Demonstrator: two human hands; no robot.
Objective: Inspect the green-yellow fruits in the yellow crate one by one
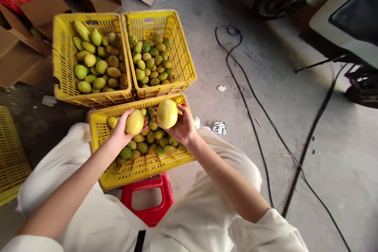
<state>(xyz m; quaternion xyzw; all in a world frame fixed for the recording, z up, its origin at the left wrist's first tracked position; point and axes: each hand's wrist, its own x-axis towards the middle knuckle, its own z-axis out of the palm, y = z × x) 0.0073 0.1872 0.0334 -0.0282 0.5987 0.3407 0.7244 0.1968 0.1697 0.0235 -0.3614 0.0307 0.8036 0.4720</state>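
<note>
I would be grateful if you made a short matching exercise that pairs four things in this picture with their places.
Things:
1. Paler, larger-looking held yellow fruit
2. Deeper yellow, smaller-looking held fruit
3. Red plastic stool-like piece with an opening
4. Crumpled silver foil

Places:
A. On the grey concrete floor, right of the crates in the picture
B. In the left hand
C. Just below the nearest yellow slatted plastic crate in the picture
D. In the right hand

Pairs: 1-D, 2-B, 3-C, 4-A
</note>
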